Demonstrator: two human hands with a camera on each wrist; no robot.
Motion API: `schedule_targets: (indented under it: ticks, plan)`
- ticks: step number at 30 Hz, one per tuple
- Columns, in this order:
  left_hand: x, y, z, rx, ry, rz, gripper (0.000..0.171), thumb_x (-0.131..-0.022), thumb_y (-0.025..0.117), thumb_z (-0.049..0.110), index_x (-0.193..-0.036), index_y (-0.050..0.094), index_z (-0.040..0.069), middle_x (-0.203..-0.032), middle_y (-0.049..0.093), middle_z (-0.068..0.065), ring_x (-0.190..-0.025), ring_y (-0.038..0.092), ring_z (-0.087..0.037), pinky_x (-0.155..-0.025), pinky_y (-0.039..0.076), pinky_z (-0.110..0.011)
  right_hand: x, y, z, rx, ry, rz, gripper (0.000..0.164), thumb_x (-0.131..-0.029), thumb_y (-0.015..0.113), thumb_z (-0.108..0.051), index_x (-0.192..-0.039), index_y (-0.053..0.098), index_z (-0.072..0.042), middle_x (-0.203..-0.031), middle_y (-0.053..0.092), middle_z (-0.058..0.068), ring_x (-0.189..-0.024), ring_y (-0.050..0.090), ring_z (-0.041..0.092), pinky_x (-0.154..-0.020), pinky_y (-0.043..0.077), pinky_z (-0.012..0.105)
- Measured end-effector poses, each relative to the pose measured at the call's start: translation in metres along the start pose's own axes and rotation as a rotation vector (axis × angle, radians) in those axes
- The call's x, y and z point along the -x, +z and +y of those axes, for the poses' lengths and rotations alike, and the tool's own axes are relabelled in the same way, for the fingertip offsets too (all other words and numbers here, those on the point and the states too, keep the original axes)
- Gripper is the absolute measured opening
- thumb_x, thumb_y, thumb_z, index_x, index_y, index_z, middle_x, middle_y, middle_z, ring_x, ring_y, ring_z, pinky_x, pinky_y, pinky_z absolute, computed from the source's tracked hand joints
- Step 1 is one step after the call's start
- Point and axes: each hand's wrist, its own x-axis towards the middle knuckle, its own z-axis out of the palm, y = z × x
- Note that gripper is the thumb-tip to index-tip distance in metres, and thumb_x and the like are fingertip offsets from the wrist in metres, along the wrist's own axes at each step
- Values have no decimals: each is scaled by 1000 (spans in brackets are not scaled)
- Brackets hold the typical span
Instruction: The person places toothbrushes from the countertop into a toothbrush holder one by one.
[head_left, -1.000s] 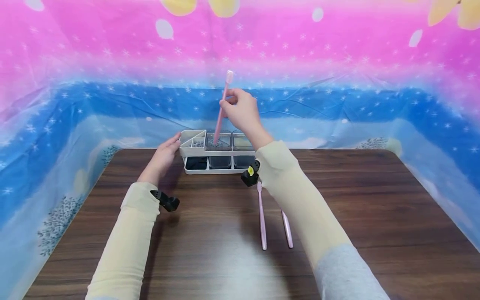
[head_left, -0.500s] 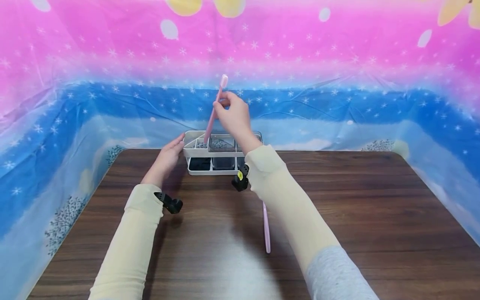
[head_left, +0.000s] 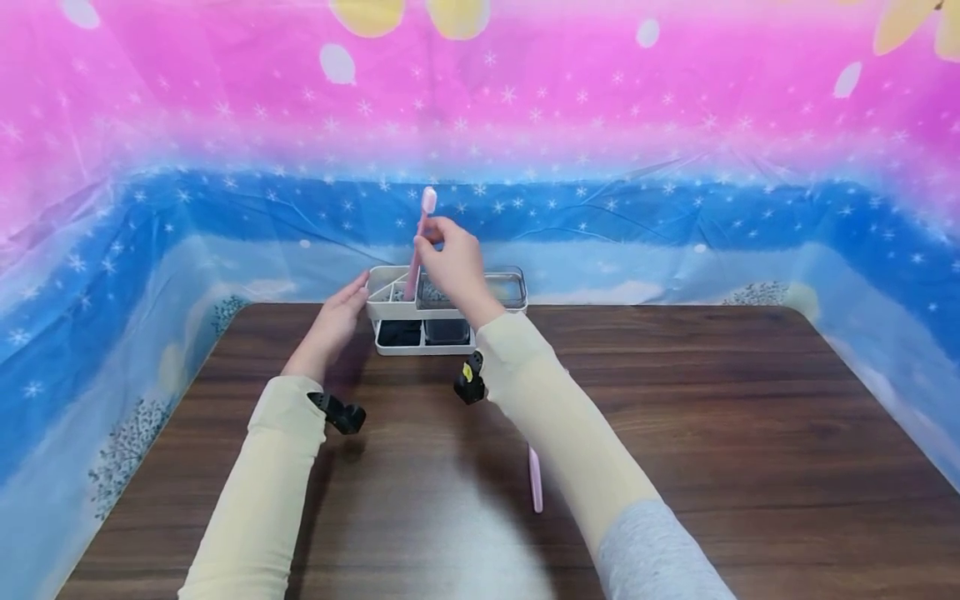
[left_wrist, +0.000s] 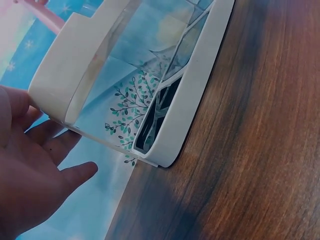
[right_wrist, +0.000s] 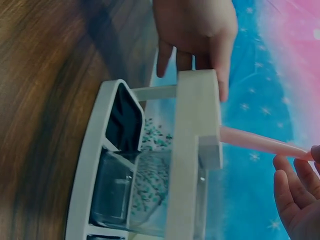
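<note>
A white two-tier organizer stands at the back of the table. My right hand pinches a pink toothbrush between thumb and fingers, bristles up. Its handle end is down in a small top-left compartment; the right wrist view shows the pink handle reaching past the upper tier's rim. My left hand rests its fingertips on the organizer's left end, its fingers fairly straight; the left wrist view shows the thumb standing apart. Another pink toothbrush lies on the table, partly hidden under my right forearm.
The organizer's lower tier holds a dark compartment and a clear bin. A clear-walled bin sits in the upper tier. A patterned cloth hangs behind the brown wooden table.
My right hand has moved left and then down, bringing the toothbrush's handle end into the left compartment. My left hand has stayed at the organizer's end. The forearm now covers more of the table brushes.
</note>
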Motion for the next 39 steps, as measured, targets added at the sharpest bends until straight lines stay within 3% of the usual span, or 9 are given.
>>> schedule_targets:
  ticks: [13,24,39]
  plan:
    - [2,2,-1,16,7,4,50,-107,25,26,-155,13,15,-162,5,-10,-148,2,-29,-119,11,-48,5,19,15,86,5,-45,26,-97,57,-20,-118,65,-8,-103,71,4,-90,63,16,-69,48,25]
    - [0,2,-4,17,3,5,50,-107,25,27,-156,14,16,-162,6,-10,-148,3,-29,-118,14,-49,7,26,27,57,48,-66,24,-99,55,-21,-115,66,-8,-96,69,4,-80,60,15,-63,48,24]
    - [-2,2,-7,2,-1,20,50,-107,24,26,-156,14,17,-162,7,-10,-148,3,-29,-119,11,-48,6,30,32,95,84,-72,26,-99,54,-25,-116,66,-11,-103,69,3,-83,60,15,-66,49,25]
